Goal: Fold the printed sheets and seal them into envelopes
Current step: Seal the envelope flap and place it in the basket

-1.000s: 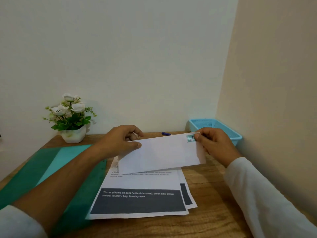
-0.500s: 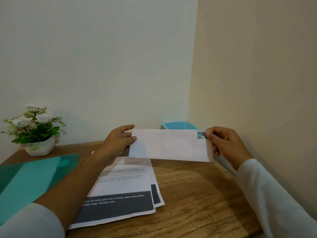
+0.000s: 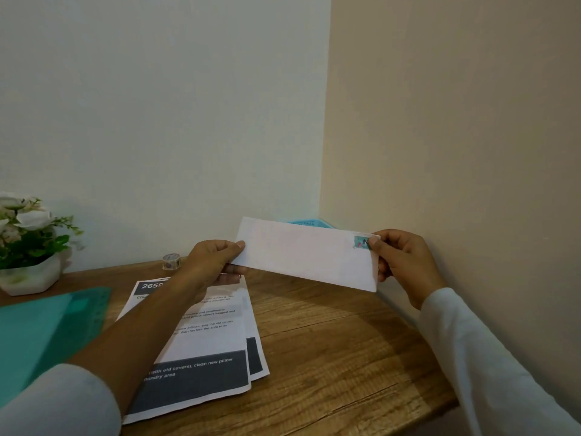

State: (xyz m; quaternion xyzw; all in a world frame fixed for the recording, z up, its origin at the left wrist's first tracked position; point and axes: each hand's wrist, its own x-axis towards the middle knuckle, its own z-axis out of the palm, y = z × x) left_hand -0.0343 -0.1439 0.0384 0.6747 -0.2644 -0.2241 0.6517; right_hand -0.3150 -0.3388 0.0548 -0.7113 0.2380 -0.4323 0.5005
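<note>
Left hand [image 3: 213,262]: pinches the left end of the envelope [image 3: 308,256]
Right hand [image 3: 405,262]: fingers curled round the right end, thumb beside the stamp [image 3: 361,242]
Envelope: in the air between both hands, tilted, in front of the blue basket [image 3: 309,222]
Printed sheets [image 3: 207,338]: flat and unfolded on the table [image 3: 345,357], under the left forearm
Risk, slip: if one pinch loosens, the envelope probably swings down and falls short of the basket
Risk, sheets: the forearm could drag them askew

Single head-worn view (wide-angle), forward and down, close over the desk [image 3: 345,357]
</note>
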